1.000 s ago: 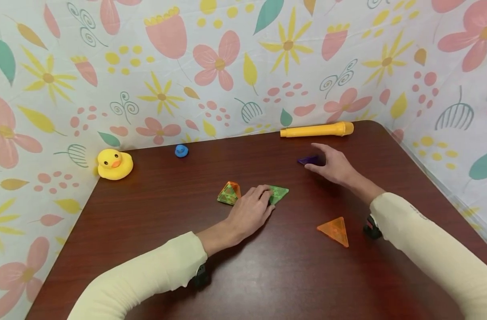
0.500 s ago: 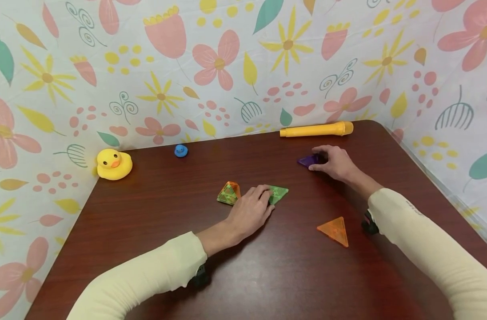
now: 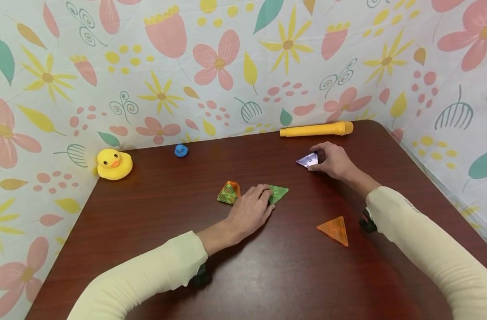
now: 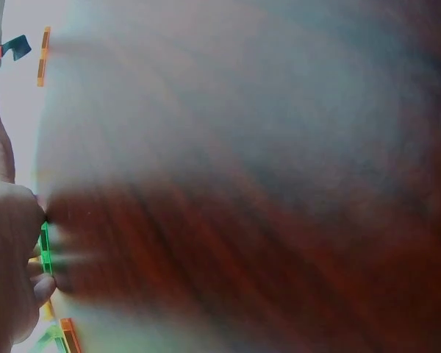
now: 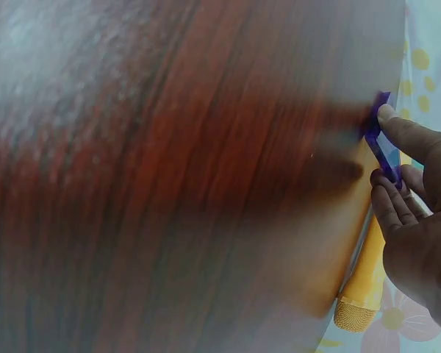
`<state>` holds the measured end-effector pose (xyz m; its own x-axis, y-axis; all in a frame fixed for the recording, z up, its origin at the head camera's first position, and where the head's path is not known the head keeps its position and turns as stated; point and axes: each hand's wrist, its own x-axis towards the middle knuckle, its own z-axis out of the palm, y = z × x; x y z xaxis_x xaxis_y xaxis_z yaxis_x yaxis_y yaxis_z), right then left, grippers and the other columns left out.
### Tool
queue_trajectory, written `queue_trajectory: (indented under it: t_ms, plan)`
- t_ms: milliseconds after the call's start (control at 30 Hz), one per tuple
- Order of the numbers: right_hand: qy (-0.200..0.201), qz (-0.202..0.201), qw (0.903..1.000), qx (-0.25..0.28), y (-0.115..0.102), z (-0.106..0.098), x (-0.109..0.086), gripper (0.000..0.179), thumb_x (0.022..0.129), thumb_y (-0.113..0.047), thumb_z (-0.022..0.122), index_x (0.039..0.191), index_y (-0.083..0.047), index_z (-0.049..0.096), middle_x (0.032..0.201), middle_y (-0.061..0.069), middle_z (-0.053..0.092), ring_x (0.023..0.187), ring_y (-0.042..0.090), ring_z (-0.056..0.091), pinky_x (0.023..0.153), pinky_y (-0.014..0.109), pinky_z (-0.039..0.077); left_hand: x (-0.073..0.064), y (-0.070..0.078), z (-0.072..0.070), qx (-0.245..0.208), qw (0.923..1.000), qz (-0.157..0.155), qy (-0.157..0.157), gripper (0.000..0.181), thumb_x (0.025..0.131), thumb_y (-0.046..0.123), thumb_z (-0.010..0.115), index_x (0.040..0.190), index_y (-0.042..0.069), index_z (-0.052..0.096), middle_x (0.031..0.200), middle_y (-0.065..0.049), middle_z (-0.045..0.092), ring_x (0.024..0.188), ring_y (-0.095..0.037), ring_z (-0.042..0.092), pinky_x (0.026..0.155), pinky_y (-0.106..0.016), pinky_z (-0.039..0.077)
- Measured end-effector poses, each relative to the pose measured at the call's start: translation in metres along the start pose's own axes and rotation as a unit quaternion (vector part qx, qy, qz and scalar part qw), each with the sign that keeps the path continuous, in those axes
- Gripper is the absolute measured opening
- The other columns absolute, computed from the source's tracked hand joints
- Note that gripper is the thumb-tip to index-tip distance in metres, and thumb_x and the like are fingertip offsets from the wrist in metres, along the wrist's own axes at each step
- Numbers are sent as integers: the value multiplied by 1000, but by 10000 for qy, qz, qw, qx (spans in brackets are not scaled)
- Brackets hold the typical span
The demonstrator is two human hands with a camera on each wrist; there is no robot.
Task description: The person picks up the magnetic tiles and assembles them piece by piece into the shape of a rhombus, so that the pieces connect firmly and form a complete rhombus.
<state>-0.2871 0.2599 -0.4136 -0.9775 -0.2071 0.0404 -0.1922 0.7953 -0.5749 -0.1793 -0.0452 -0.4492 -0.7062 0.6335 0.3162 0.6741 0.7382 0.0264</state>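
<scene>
Green triangle (image 3: 278, 194): It lies on the brown table (image 3: 243, 284), partly under the left hand (image 3: 249, 213).
Left hand: Its fingers bend down close together on one side of the green triangle, with the thumb on the other side, so they hold it. Maybe this stops it from sliding.
Purple piece (image 3: 307, 160): It is behind and to the right of the green triangle, well apart from it. It looks bent, like two shapes joined at a fold. I cannot tell if it touches the brown table.
Right hand (image 3: 333, 161): The thumb and fingertips pinch the purple piece. It looks thin, so its edges are probably the easy part to grab.
Orange triangle (image 3: 335, 230): It lies flat, in front and to the right of the green triangle. No hand touches it.
Orange and green pieces (image 3: 228, 194): They sit near the green triangle, to its left. I cannot tell if they are stacked or leaning.
Toys: The blue duck (image 3: 181, 151) and yellow duck (image 3: 115, 164) are behind and left of the green triangle. The yellow microphone (image 3: 317, 130) lies behind it, to the right. They seem set back so the hands have room.
</scene>
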Motion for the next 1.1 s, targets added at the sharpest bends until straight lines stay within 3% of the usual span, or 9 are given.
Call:
queue_trajectory:
  t_ms: [833,1100]
  plan:
    - [74,53,9999,106,-4,1,-3,64,90,-12,88,142,8,58,123,29,65,110,41,62,96,56,53,2,0,-2,-84,9999,-94,-106,37,107,32,68,134,7,69,136,-7,62,116,-20,65,87,-27,60]
    - [103,-111,9998,124,-8,1,-5,53,91,-6,85,137,6,62,113,26,68,100,37,63,83,47,54,2,0,-2,-77,9998,-117,-161,37,107,32,67,134,8,69,136,-6,62,116,-19,65,88,-27,60]
